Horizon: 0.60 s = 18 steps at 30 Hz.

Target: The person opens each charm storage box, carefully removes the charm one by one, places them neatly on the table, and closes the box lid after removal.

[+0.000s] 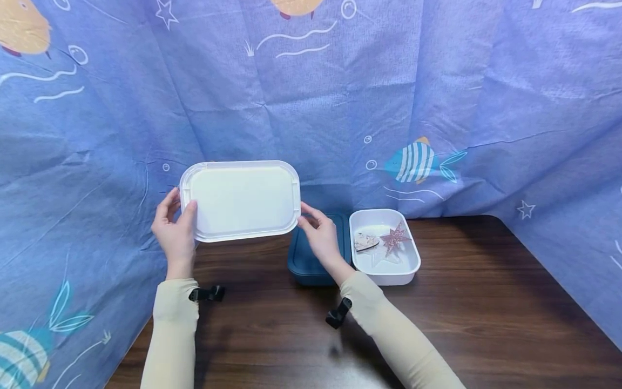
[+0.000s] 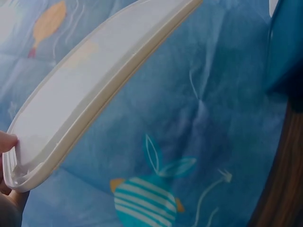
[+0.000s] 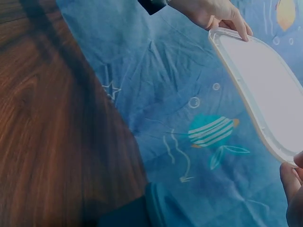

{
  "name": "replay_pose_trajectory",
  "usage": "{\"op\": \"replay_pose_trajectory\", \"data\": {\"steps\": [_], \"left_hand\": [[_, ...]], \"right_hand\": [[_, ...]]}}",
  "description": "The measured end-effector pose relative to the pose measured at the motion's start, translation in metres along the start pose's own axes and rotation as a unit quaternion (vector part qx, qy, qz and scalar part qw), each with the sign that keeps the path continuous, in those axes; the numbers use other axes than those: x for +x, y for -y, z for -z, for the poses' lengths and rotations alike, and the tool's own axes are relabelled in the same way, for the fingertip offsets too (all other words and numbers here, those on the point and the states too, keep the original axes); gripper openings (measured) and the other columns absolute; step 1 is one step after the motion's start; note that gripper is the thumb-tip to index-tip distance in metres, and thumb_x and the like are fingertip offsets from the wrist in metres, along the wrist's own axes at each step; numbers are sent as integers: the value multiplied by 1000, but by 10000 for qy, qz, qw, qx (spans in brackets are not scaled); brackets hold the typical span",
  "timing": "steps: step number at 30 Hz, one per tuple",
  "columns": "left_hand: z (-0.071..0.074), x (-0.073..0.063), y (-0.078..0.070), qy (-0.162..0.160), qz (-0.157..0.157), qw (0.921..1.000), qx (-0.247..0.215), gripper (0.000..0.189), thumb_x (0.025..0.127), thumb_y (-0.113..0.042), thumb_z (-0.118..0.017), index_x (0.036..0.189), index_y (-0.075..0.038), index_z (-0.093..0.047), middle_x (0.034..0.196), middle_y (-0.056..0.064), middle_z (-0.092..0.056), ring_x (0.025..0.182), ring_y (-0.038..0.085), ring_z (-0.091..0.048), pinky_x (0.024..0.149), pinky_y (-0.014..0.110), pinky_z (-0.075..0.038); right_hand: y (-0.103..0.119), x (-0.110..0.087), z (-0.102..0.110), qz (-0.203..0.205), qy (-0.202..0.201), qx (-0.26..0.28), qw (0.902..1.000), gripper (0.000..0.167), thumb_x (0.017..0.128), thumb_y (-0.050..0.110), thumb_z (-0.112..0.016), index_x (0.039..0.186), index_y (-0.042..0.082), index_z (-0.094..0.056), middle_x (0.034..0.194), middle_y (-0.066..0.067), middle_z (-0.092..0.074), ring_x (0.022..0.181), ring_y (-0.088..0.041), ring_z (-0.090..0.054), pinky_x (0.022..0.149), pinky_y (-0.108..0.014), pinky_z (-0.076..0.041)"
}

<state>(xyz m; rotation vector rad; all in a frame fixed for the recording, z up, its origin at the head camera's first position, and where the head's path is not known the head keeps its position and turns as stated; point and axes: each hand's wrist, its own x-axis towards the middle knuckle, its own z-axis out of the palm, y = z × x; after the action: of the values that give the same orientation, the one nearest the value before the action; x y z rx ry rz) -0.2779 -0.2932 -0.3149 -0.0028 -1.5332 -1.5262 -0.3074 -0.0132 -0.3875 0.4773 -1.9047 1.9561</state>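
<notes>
A white rectangular lid point(image 1: 245, 200) with rounded corners is held up above the table, its rimmed side facing the head camera. My left hand point(image 1: 177, 232) pinches its left end, thumb on the near face and fingers behind. At the lower right corner, my right hand point(image 1: 320, 232) pinches the edge between thumb and fingers. Behind my right hand stands a dark blue lidded box point(image 1: 311, 262), partly covered by that hand. Beside it sits an open white container point(image 1: 385, 278) holding a pink glittery star point(image 1: 394, 237), a clear star shape point(image 1: 385, 259) and a pale flat piece with a dark edge point(image 1: 365, 241).
The dark wooden table point(image 1: 466, 302) extends to the right and toward the front. A blue fabric curtain point(image 1: 311, 108) printed with fish hangs behind and at both sides. Black wrist cameras are strapped over both sleeves.
</notes>
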Motion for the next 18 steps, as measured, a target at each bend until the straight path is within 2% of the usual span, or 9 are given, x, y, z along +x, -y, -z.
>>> {"op": "replay_pose_trajectory", "data": {"steps": [2,5,9,13,16,18], "left_hand": [[3,3,5,-57,149,9999,-44,41,86,-1,-78,127,-5,-70,110,-1,-68,108,17,-61,90,21,-52],[10,7,14,-70,241,9996,125,38,88,-2,-76,125,-3,-71,108,-1,-70,103,14,-63,90,21,-52],[20,11,26,-16,400,9972,627,37,91,-6,-74,128,-6,-70,117,6,-72,100,10,-64,91,20,-51],[29,12,38,212,851,9914,975,43,92,-8,-73,135,-9,-66,134,15,-64,110,12,-63,96,21,-50],[36,11,47,429,1188,9855,1134,49,92,-10,-74,140,-10,-62,140,16,-59,121,17,-60,101,22,-48],[41,11,52,578,1282,9815,1297,52,93,-11,-73,143,-10,-58,143,16,-57,125,18,-58,101,20,-47]], "right_hand": [[-3,0,-6,-185,-8,-175,9997,38,98,14,-67,137,13,-65,127,-6,-69,108,-22,-70,92,-41,-56],[-6,0,-15,-444,70,-380,9983,40,100,15,-66,139,13,-63,130,-5,-68,112,-20,-68,94,-40,-55],[-12,-2,-27,-697,206,-570,9957,42,100,15,-65,142,12,-60,134,-6,-66,117,-20,-66,94,-37,-55],[-20,-4,-38,-825,394,-672,9935,45,99,12,-65,143,8,-57,133,-10,-65,117,-20,-65,91,-34,-56],[-25,-7,-45,-901,603,-700,9916,46,101,10,-61,145,4,-53,140,-12,-59,123,-21,-62,92,-33,-55],[-27,-9,-49,-1014,743,-727,9894,46,102,9,-58,147,3,-50,147,-11,-53,128,-22,-58,95,-33,-54]]}}
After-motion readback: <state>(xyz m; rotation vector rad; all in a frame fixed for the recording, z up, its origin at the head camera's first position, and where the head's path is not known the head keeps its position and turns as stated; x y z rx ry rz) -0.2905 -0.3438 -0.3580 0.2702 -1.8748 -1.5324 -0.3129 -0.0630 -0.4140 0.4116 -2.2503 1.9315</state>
